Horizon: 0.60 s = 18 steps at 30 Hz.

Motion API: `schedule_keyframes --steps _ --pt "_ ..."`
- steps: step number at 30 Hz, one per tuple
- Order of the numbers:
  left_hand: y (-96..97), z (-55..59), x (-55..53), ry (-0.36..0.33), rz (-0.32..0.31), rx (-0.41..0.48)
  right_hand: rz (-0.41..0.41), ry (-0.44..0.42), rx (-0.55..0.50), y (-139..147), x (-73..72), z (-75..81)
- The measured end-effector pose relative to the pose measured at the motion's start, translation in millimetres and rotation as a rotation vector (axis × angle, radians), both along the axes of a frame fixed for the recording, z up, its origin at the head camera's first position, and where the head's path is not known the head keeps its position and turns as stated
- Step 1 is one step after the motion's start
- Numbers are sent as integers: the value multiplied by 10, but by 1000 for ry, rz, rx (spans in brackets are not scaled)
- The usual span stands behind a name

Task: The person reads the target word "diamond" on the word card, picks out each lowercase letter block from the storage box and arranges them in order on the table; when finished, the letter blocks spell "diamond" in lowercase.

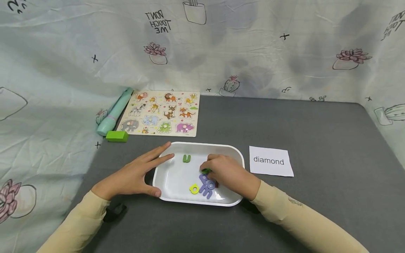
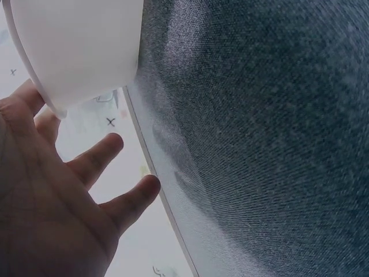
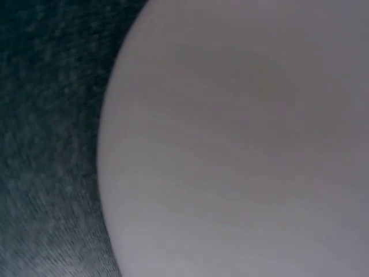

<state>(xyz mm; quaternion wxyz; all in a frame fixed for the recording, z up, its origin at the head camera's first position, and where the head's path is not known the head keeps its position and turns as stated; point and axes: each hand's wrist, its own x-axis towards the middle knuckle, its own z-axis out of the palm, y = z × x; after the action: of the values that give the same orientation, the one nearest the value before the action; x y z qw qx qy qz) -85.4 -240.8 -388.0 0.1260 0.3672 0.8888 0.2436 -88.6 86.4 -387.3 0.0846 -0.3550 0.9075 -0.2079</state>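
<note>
- Bent fingers of the right hand [image 1: 229, 174] pinched a small green piece [image 1: 206, 171] over the right half of the white tray [image 1: 174, 199]; its shape was mostly hidden by the hand.
- Beige sleeves [image 1: 303, 212] covered both forearms, reaching in from the near side of the tray.
- Fingers spread, the left hand [image 1: 129, 177] rested against the tray's left end, its thumb at the near left corner and other fingertips at the far left corner.
- Toward the tray's near side lay a yellow letter [image 1: 194, 189], with a cluster of purple letters [image 1: 206, 192] just right of it, partly under the right hand.
- Farther back inside the tray, left of its middle, lay a green u-shaped letter [image 1: 186, 159].
- Right of the tray, a white card [image 1: 271, 169] reading "diamond" lay on the dark grey table [image 1: 322, 140].
- Beyond the tray's far left corner were a green block [image 1: 117, 136], an animal puzzle board [image 1: 159, 128] and a teal roll [image 1: 118, 107].
- Farthest beyond the tray hung a pale cloth [image 1: 253, 49] with plant drawings.
</note>
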Motion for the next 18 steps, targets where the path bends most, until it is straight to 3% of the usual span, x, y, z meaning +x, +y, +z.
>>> schedule_keyframes --steps 8,15,18 --pt "2 -9 2 6 -2 -4 29 61 -15 10 17 3" --pt "4 -18 -3 -10 7 3 58 178 -161 262 53 280" --pt "5 -12 -8 -13 8 8 15 214 -253 467 66 441"
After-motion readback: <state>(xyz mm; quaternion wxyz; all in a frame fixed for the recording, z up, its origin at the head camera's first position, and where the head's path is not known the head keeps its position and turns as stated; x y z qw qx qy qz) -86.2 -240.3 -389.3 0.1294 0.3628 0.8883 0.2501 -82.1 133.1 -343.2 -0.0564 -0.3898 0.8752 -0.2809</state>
